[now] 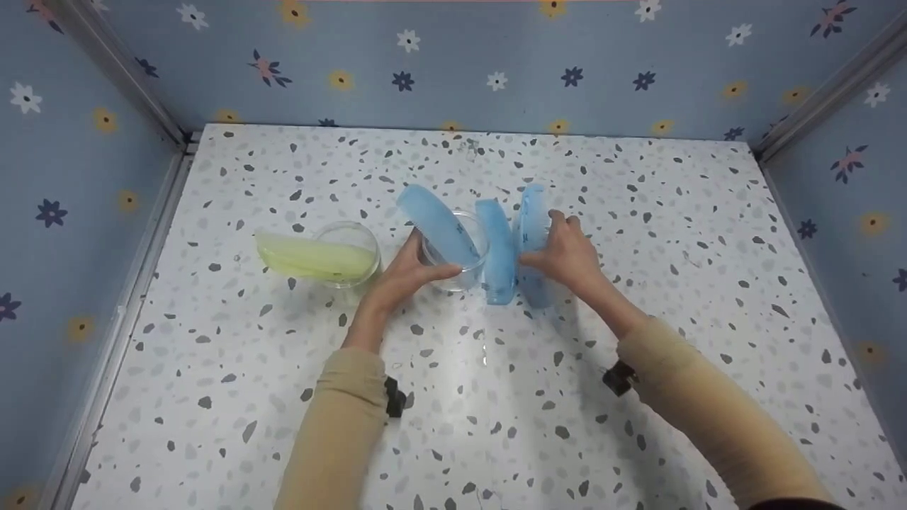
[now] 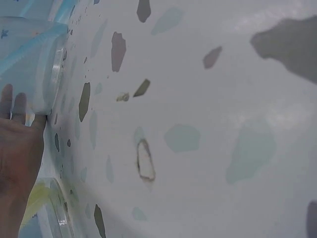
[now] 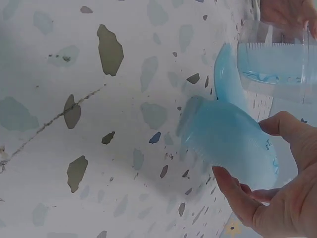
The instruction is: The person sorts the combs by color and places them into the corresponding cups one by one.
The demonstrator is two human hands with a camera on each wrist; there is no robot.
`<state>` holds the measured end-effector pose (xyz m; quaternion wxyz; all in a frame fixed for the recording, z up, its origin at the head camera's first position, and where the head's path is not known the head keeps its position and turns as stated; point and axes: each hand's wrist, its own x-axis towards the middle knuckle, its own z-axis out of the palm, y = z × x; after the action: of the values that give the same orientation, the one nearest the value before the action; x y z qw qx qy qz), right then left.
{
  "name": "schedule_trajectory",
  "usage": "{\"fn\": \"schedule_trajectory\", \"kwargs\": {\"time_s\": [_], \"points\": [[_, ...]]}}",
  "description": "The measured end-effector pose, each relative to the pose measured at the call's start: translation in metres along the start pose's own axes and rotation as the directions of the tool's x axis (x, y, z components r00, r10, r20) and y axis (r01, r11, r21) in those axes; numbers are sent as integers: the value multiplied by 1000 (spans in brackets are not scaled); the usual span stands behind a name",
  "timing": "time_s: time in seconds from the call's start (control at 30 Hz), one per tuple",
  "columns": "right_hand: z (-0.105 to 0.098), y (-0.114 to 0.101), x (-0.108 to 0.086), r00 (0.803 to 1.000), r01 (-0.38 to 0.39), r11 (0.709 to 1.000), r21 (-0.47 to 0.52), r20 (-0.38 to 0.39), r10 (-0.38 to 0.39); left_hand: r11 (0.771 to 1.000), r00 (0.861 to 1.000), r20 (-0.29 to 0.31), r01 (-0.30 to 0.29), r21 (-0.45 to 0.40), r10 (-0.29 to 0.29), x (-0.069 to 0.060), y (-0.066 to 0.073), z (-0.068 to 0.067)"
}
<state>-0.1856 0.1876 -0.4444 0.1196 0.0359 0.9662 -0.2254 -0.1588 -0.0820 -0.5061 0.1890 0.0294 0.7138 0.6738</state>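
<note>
My left hand holds a clear plastic cup between thumb and fingers. A translucent blue comb leans inside that cup, its upper end past the rim toward the back left. Just right of the cup, a second blue comb lies on the table. Farther right, my right hand pinches a third blue comb. The right wrist view shows thumb and fingers on that comb, with its teeth side toward the table. In the left wrist view my fingers touch the cup wall.
Left of my left hand stands another clear cup with yellow-green comb-like pieces leaning out leftward. The speckled white table is bounded by blue flowered panels at the back and both sides.
</note>
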Motion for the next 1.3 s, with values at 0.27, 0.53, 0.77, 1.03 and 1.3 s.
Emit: {"fn": "schedule_trajectory", "kwargs": {"time_s": [0.27,0.53,0.77,1.03,1.3], "points": [[-17,-14,0,987,83,992,99,-143,-68,1000,1000,7,-20,-15,20,2,-2,0],[-33,-36,-5,963,147,974,171,-248,-102,1000,1000,-4,-18,9,18,2,-2,-1],[-40,-49,-10,946,203,953,224,-295,-132,999,1000,-3,-31,42,31,4,-2,-2],[-42,-58,-14,922,283,924,258,-339,-188,996,999,-11,-29,80,30,6,-4,-2],[-43,-69,-18,904,336,897,286,-366,-222,992,1000,-15,-22,122,24,6,-3,-5]]}}
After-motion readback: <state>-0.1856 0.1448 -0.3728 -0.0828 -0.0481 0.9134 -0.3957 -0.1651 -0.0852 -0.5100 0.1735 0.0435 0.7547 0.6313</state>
